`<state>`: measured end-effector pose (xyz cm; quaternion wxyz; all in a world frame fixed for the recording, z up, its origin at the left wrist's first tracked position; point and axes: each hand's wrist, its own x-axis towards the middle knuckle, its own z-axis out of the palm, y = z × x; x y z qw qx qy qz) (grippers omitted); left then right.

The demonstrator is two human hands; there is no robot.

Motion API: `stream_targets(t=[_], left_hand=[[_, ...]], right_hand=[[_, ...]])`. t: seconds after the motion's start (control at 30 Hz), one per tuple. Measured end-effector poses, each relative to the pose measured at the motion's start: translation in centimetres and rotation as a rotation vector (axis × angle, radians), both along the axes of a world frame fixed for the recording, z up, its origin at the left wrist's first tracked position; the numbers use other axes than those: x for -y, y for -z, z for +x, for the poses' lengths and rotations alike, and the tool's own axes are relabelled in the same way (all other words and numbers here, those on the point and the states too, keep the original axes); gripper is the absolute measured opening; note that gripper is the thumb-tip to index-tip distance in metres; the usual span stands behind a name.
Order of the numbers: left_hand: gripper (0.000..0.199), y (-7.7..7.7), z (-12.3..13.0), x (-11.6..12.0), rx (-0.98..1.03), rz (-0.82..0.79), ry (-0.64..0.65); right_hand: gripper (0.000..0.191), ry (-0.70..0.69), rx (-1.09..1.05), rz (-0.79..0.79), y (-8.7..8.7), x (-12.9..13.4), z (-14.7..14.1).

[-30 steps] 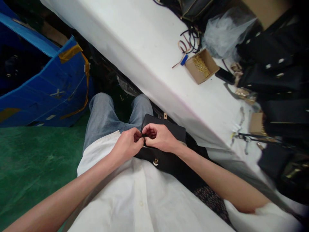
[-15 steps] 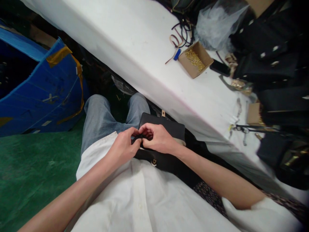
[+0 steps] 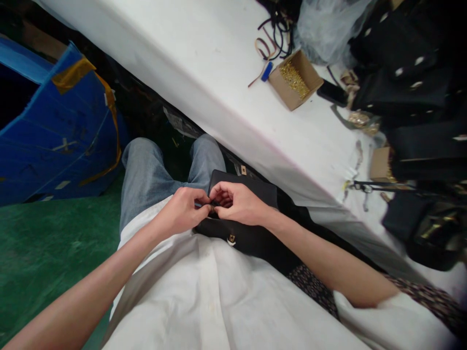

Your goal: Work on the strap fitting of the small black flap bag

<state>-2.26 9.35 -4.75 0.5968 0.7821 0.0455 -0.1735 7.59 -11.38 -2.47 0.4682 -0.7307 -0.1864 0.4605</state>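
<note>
On my lap lies a black handbag (image 3: 251,238) with its flap (image 3: 268,193) folded open toward the table. A gold clasp (image 3: 231,238) sits on the bag's front, and a gold plate (image 3: 243,170) is at the flap's edge. My left hand (image 3: 182,210) is closed in a pinch between thumb and fingers over the bag's opening. Facing it, my right hand (image 3: 241,204) pinches too, its fingertips nearly meeting the left ones. Something small and dark is between them, mostly hidden by the fingers.
A white-covered table (image 3: 204,63) runs alongside, bearing a cardboard box (image 3: 310,73) of small gold pieces, dark cords (image 3: 280,34), a clear plastic bag (image 3: 328,29) and several black bags (image 3: 401,97). A blue bin (image 3: 65,126) stands at left on the green floor (image 3: 54,243).
The view has shifted slightly. Both hands stay pinched together at the bag, with the left fingers and wrist turned a little. The bag remains on my lap.
</note>
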Motion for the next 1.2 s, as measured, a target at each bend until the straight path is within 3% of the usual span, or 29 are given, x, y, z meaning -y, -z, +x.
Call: stream_targets(t=[0.3,0.4,0.67,0.9,1.03,1.2], left_hand=[[0.014,0.7,-1.3,0.6,-0.08,-0.131,-0.14],[0.015,0.9,-1.4,0.5,-0.088,-0.174,-0.145],[0.015,0.6,-1.8,1.3,-0.076,-0.198,-0.235],[0.016,0.0,-1.6,1.3,-0.056,-0.183,-0.217],[0.018,-0.3,-1.3,1.3,-0.051,-0.155,-0.204],[0.019,-0.2,-1.3,1.6,0.023,-0.063,-0.185]], right_hand=[[0.046,-0.093,-0.154,0.043,-0.4,0.5,1.0],[0.045,-0.14,-0.037,0.031,-1.2,0.5,0.8],[0.04,-0.221,0.319,-0.179,-3.7,-0.3,-0.1],[0.034,-0.347,0.565,-0.355,-4.0,-0.2,0.2],[0.033,-0.407,0.672,-0.26,-3.5,-0.3,0.5],[0.02,-0.493,0.606,-0.15,-2.9,-0.2,1.1]])
